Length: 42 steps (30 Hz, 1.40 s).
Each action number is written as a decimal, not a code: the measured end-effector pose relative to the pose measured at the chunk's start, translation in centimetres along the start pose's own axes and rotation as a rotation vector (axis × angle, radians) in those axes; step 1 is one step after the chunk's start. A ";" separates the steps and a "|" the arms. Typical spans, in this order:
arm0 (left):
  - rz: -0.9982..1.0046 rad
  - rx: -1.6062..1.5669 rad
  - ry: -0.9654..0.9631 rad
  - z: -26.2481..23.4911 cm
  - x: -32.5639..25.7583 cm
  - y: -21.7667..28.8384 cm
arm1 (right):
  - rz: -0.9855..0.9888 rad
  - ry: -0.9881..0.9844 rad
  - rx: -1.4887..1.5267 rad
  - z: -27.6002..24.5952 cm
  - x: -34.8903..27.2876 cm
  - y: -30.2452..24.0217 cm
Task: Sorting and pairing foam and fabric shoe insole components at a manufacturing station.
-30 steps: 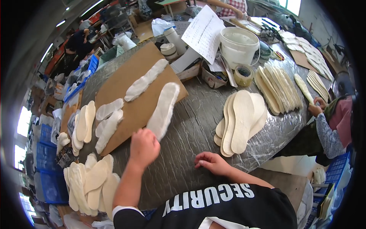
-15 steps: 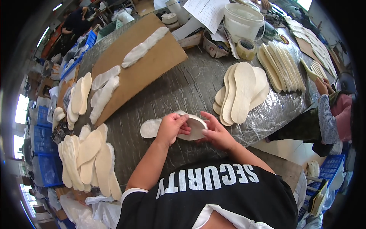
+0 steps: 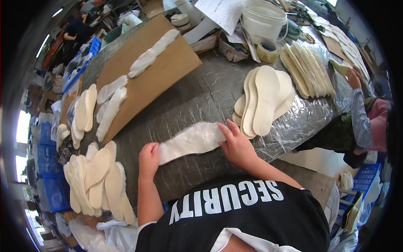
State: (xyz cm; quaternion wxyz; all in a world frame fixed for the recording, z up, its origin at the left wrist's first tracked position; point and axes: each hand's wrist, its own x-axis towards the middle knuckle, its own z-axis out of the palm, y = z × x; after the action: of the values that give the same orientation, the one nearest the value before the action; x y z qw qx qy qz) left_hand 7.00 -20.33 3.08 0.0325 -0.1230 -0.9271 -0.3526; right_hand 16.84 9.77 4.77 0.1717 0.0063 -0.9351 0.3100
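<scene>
A fuzzy white insole lies flat on the grey plastic-covered counter, stretched out between the person's two hands. The left hand rests on its left end, fingers curled down and pressing the edge to the counter; the right hand lies on its right end with fingers spread flat over the fleece. Neither hand grips it from below, as far as can be seen. Just right of the right hand sits a stack of smooth cream insoles, fanned out and overlapping. Beyond it, a row of more insoles stands on edge. To the left, near the counter's rim, another pile of cream insoles lies well apart from the hands. A brown cardboard sheet farther back carries several fleecy insoles. A white bucket and a roll of tape stand at the far side. Another person's hand reaches onto the counter at the right.
</scene>
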 end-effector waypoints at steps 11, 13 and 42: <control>0.217 0.024 0.139 -0.6 0.5 5.6 | 0.089 -0.082 -0.275 -7.2 -1.9 7.7; 0.519 0.003 -0.048 2.3 1.5 10.3 | 0.104 -0.109 -0.186 -8.0 -1.5 8.9; -0.093 -1.787 -0.864 9.5 6.3 19.4 | -0.584 0.325 0.361 -6.5 1.2 0.5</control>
State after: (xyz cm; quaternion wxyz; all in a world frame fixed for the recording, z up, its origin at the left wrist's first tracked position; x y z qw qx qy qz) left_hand 6.07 1.28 9.41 -0.4265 -0.1835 -0.2568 -0.8476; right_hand 17.74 14.04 9.71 0.3948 0.2534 -0.7848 0.4049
